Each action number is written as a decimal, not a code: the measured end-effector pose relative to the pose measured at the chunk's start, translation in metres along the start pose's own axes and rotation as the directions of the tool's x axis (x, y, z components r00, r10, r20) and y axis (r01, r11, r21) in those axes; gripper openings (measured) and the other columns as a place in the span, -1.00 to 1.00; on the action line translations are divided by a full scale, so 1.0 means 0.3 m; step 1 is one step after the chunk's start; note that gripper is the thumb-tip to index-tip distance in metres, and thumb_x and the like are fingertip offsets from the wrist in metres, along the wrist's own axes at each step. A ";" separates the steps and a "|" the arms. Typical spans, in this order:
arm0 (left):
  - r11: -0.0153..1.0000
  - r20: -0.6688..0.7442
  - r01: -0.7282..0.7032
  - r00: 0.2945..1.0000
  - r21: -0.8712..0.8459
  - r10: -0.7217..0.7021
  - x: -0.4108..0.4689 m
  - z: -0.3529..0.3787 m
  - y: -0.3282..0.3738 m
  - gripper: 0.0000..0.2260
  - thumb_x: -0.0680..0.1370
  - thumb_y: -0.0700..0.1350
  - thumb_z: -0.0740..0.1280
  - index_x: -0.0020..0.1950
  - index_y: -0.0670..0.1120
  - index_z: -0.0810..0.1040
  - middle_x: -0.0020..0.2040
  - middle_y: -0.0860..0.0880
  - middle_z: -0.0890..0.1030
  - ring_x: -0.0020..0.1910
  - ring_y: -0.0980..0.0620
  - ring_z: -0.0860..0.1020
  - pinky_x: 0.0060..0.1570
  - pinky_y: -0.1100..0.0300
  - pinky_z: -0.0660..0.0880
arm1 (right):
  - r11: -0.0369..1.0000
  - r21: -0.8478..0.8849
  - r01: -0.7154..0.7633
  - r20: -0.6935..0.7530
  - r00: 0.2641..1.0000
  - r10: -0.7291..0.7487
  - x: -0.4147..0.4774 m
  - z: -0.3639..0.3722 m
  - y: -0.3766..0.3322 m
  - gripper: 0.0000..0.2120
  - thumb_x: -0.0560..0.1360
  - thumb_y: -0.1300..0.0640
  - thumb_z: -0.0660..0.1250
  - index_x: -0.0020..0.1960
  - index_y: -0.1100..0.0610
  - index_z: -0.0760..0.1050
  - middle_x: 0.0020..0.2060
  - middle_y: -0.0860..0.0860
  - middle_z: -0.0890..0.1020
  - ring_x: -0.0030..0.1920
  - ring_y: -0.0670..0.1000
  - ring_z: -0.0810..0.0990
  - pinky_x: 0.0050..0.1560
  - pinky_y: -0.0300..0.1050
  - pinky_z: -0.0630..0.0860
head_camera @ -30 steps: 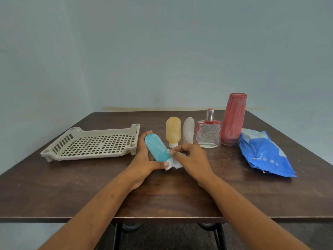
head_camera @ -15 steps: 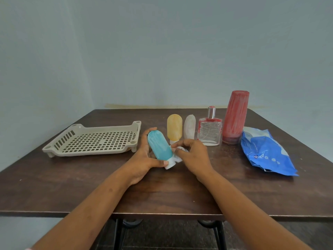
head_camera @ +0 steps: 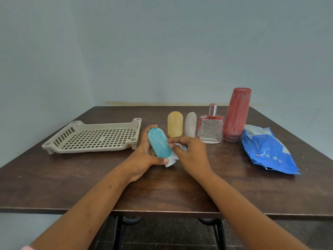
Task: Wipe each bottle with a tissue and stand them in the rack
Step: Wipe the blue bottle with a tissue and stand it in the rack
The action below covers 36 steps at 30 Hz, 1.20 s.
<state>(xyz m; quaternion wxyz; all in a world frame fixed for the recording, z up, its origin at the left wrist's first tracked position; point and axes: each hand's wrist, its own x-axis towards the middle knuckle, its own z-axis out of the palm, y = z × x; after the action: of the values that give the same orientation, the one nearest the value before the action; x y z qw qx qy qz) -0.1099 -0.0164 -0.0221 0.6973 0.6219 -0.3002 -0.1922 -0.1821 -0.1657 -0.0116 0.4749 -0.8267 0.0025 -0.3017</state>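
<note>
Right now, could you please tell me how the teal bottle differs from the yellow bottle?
The teal bottle is tilted in the left hand; the yellow bottle stands upright on the table. The right hand holds a tissue against the teal bottle; nothing touches the yellow bottle. Both are rounded, smeared white, and outside the rack.

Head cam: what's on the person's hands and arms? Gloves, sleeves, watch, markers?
The left hand and right hand are bare: no gloves, rings, watch or markers visible. Both forearms are uncovered. A sliver of pink fabric shows at the bottom left by the left arm, possibly a sleeve edge.
</note>
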 end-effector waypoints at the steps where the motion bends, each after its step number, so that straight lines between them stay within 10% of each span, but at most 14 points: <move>1: 1.000 0.003 -0.001 1.000 -0.003 0.001 0.000 0.000 0.000 -0.10 0.34 -0.55 0.41 0.40 0.23 0.22 0.31 -0.11 0.43 0.29 -0.09 0.51 0.23 -0.07 0.51 | 1.000 -0.023 0.013 0.019 1.000 -0.013 -0.010 -0.001 -0.001 -0.83 0.49 0.23 0.35 0.04 0.10 0.64 -0.05 -0.09 0.65 -0.05 -0.22 0.55 -0.04 -0.55 0.39; 36: 0.995 -0.028 -0.030 0.999 0.098 0.032 -0.002 0.010 -0.004 -0.11 0.31 -0.42 0.53 0.41 0.21 0.22 0.26 -0.13 0.49 0.20 -0.06 0.58 0.19 -0.01 0.54 | 0.951 -0.197 0.239 0.106 0.969 -0.222 -0.043 0.009 -0.043 -0.85 0.50 0.21 0.30 0.03 0.03 0.43 -0.10 -0.05 0.60 -0.13 -0.11 0.57 -0.16 -0.34 0.50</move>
<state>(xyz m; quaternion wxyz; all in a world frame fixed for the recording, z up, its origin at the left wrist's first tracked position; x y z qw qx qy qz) -0.1122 -0.0185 -0.0234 0.6734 0.6532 -0.3084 -0.1572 -0.1949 -0.1527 -0.0089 0.3469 -0.8782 -0.0823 -0.3188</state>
